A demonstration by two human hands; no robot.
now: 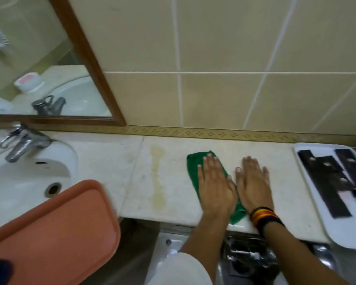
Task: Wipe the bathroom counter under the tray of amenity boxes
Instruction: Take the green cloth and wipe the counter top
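Observation:
A green cloth [193,161] lies on the pale marble counter [275,159]. My left hand [214,186] presses flat on the cloth, fingers together. Beside it to the right, my right hand [255,182] lies flat, its palm mostly on bare counter and its heel on the cloth's near end. The white tray [321,219] with several black amenity boxes [329,182] sits at the counter's right end, apart from both hands. A yellowish stain [158,182] runs front to back on the counter, left of the cloth.
A white sink [19,182] with a chrome tap [21,142] sits at the left. An orange tray [56,233] covers the sink's near side. A wood-framed mirror [86,52] and tiled wall stand behind. A metal fitting [249,258] shows below the counter edge.

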